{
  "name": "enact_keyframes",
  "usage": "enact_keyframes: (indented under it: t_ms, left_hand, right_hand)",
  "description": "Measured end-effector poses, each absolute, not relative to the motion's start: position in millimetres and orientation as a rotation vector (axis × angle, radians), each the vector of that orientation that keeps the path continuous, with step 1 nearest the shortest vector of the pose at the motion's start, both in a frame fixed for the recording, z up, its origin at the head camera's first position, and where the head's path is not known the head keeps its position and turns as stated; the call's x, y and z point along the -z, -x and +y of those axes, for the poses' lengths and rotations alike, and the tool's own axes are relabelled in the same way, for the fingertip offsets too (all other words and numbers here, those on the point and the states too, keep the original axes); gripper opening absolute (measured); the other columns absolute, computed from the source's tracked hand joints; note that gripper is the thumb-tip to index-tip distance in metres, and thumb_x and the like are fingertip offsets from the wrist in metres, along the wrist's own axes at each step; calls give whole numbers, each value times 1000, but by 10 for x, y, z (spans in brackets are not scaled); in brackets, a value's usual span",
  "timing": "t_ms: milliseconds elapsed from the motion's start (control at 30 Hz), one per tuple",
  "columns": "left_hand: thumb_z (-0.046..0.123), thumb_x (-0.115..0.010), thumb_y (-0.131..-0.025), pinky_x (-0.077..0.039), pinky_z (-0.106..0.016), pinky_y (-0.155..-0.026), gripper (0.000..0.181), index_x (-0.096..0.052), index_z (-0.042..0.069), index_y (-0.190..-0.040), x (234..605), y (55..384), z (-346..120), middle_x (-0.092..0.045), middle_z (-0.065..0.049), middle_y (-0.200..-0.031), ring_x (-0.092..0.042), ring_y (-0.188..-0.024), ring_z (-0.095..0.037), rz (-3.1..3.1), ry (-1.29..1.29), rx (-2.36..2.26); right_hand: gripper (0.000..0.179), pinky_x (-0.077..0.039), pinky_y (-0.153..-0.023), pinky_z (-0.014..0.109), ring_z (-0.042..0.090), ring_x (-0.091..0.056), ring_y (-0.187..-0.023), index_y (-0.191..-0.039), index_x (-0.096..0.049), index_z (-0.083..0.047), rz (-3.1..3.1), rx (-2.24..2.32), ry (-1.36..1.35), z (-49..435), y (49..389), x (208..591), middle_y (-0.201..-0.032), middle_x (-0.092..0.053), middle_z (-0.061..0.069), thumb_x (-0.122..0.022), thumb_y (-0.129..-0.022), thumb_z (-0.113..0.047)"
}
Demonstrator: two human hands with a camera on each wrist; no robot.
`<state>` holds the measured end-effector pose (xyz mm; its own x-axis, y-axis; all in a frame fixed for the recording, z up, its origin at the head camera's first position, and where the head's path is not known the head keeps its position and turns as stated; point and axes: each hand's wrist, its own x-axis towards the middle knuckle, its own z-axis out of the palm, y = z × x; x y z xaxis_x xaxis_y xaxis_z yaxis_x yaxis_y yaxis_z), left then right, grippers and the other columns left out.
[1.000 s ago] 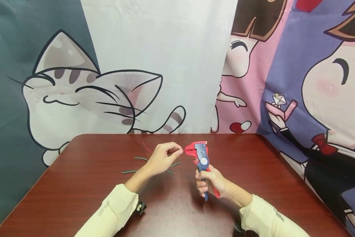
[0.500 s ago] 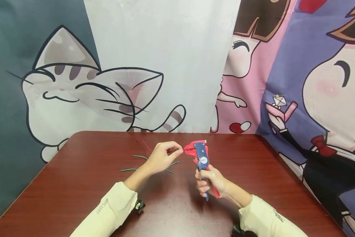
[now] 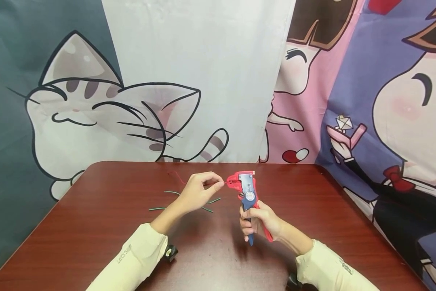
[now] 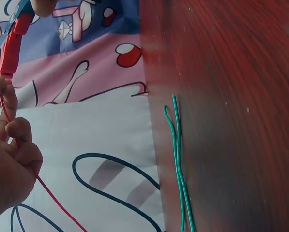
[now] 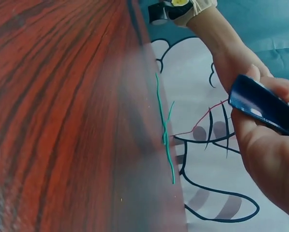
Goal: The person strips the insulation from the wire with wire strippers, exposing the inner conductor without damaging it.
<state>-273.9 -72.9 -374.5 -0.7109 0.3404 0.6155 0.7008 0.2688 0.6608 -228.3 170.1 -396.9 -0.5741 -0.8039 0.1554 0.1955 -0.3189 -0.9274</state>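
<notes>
My left hand (image 3: 196, 193) pinches a thin red wire (image 4: 62, 207) between thumb and fingertips. The wire's loose tail trails behind that hand, over the table. Its front end meets the nose of a red and blue wire stripper (image 3: 247, 188), which points left. Around the stripper's handles my right hand (image 3: 261, 220) curls its fingers, holding the tool upright above the table. The blue handle (image 5: 265, 104) shows close up in the right wrist view. How far the wire reaches inside the stripper is hidden.
Several green wires (image 4: 177, 154) lie on the dark red wooden table (image 3: 105, 242), beneath and beside the left forearm. A cloth backdrop (image 3: 203, 72) with cartoon figures hangs behind the table's far edge. A small black device (image 3: 169, 253) sits at the left cuff.
The stripper's handles have spread slightly apart in my right hand. Tool and left hand have risen a little, with the red wire still pinched. The green wires stay put.
</notes>
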Motion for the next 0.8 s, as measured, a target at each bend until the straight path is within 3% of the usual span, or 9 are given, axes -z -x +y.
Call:
enact_keyframes:
  t_ms: [200,367,567,700,800]
  left_hand:
    - [17,-70,-93,-38,-24,-54,4,-74,14,-92,3761,2751,-788,-61,8,-75,-43,-58,-8,-2236,927,1398]
    - [18,-71,-92,-38,-24,-54,6,-74,13,-91,3783,2755,-811,-60,9,-73,-44,-58,-8,-2250,928,1378]
    - [16,-71,-92,-39,-24,-55,4,-73,18,-90,3765,2738,-818,-61,10,-74,-46,-60,-9,-2259,910,1392]
    - [17,-70,-93,-38,-25,-54,4,-74,14,-92,3761,2738,-835,-58,9,-71,-44,-58,-10,-2257,912,1388]
    - [16,-70,-93,-37,-25,-54,6,-74,12,-92,3753,2739,-851,-59,8,-71,-44,-58,-10,-2247,902,1383]
  right_hand:
    - [28,-56,-78,42,16,-64,-74,-102,-58,-6,1238,1912,879,1710,2300,3977,-84,-63,3,-32,-94,0]
    - [33,-56,-82,42,21,-71,-84,-113,-57,0,1213,1890,896,1715,2297,3983,-97,-71,7,-30,-94,1]
    - [37,-51,-87,41,20,-63,-90,-125,-45,-6,1146,1869,958,1752,2331,4015,-99,-61,6,-34,-89,-6]
    - [54,-45,-94,39,19,-55,-101,-138,-37,-6,1113,1816,1045,1808,2418,4105,-110,-54,6,-40,-84,-6]
    - [60,-44,-98,38,20,-54,-106,-146,-33,-4,1098,1825,1018,1819,2429,4104,-116,-53,7,-40,-86,-3]
